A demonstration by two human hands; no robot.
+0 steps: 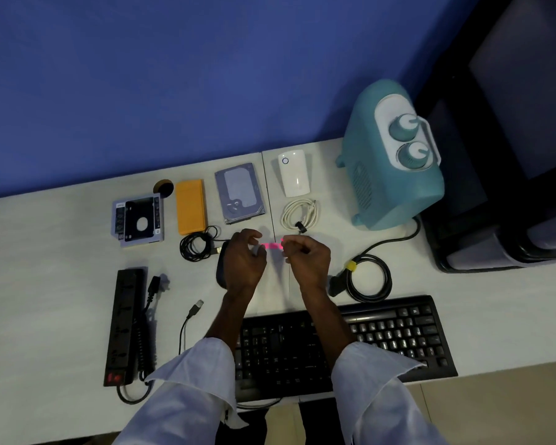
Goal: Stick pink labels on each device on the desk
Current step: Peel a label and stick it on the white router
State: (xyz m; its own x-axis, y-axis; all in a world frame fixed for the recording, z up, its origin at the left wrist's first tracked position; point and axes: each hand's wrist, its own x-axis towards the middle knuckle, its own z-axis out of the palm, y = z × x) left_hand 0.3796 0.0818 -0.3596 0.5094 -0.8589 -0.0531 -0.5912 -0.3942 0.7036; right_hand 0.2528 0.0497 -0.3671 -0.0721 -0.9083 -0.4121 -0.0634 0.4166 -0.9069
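Note:
A short strip of pink labels (pixel 273 246) is stretched between my left hand (pixel 243 261) and my right hand (pixel 307 260), above the middle of the white desk (pixel 61 268). Both hands pinch an end of it. Behind them lie a hard drive (pixel 239 192), an orange case (pixel 190 207), a white adapter (pixel 291 173) and a drive caddy (pixel 138 220). A dark mouse (pixel 220 268) is partly hidden under my left hand. A black keyboard (pixel 398 335) lies near the desk's front edge beneath my forearms.
A teal heater (pixel 392 168) stands at the back right with its black cable coil (pixel 369 277). A white cable coil (pixel 300 213) and a black cable coil (pixel 196 245) lie mid-desk. A black power strip (pixel 126 326) sits at the left. A dark chair (pixel 511 155) is at the right.

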